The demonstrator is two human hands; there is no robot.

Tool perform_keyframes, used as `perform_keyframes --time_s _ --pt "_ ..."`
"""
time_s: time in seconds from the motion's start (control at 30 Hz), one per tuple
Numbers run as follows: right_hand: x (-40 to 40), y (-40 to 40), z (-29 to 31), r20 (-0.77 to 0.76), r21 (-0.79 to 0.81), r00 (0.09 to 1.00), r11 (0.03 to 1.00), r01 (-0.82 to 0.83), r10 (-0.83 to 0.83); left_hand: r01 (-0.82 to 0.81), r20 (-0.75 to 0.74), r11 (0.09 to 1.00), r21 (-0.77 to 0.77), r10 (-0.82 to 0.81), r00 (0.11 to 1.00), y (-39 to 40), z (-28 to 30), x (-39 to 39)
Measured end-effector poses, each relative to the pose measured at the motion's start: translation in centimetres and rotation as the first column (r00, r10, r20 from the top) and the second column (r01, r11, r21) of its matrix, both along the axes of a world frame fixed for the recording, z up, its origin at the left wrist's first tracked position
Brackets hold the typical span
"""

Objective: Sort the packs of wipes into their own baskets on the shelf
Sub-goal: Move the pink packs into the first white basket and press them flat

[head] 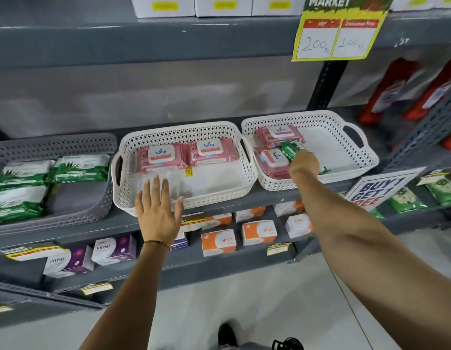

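The green pack of wipes [290, 149] lies in the right white basket [365, 157], on top of the pink packs [272, 160], and its long axis runs from near-right to far-left. The right hand [304, 162] is closed around its near end. The left hand [157, 210], flat and empty, rests at the middle white basket [184, 203]. The grey basket [93, 210] with green packs is far to the left, so I think the pack must travel across.
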State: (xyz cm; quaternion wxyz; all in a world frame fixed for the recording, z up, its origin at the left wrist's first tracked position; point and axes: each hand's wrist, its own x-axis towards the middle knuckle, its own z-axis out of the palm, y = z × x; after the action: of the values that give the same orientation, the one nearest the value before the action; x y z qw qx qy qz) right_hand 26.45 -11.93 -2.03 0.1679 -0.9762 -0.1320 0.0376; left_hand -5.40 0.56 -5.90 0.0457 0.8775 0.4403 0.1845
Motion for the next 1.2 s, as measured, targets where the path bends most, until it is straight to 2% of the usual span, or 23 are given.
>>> perform_keyframes --time_s 0.37,0.5,0.57,0.67,0.77,0.87,0.93,1.07,1.13,1.2 --pt "-2.5 -0.4 1.9 0.159 0.113 0.987 0.993 -0.018 0.0 0.023 -0.026 1.0 -0.008 -0.024 0.999 -0.1 0.3 -0.2" --pt "-4.1 0.7 3.2 0.276 0.221 0.959 0.966 -0.136 0.071 0.038 -0.02 0.999 -0.011 -0.038 0.999 0.0 0.6 -0.6" --pt "-5.3 1.5 4.3 0.302 0.253 0.937 0.933 -0.256 0.175 0.052 -0.017 0.998 -0.02 -0.052 0.999 0.2 0.6 -0.9" --pt "-8.1 3.5 5.6 0.373 0.196 0.821 0.828 -0.525 0.432 0.039 -0.011 0.999 -0.01 -0.039 0.999 1.1 0.6 -2.4" --pt "-12.4 6.9 6.4 0.392 0.157 0.697 0.703 -0.693 0.6 -0.008 -0.03 1.0 0.017 0.009 0.999 2.6 0.8 -5.5" --pt "-17.5 10.9 6.3 0.415 0.136 0.594 0.598 -0.79 0.69 -0.048 -0.029 0.999 0.014 0.049 0.998 4.3 0.8 -9.3" --pt "-21.6 14.0 6.0 0.453 0.098 0.482 0.496 -0.863 0.75 -0.102 -0.022 0.995 0.0 0.101 0.995 5.7 0.8 -12.5" --pt "-29.7 19.5 5.3 0.427 -0.04 0.304 0.354 -0.934 0.851 -0.17 -0.027 0.985 -0.007 0.169 0.985 8.6 0.5 -18.8" --pt "-33.2 21.6 4.6 0.43 -0.059 0.25 0.304 -0.951 0.867 -0.176 -0.031 0.984 -0.008 0.175 0.984 10.0 0.4 -21.3" --pt "-35.6 23.3 3.8 0.411 -0.143 0.231 0.313 -0.939 0.882 -0.174 -0.034 0.985 -0.006 0.173 0.984 11.3 0.3 -23.1"
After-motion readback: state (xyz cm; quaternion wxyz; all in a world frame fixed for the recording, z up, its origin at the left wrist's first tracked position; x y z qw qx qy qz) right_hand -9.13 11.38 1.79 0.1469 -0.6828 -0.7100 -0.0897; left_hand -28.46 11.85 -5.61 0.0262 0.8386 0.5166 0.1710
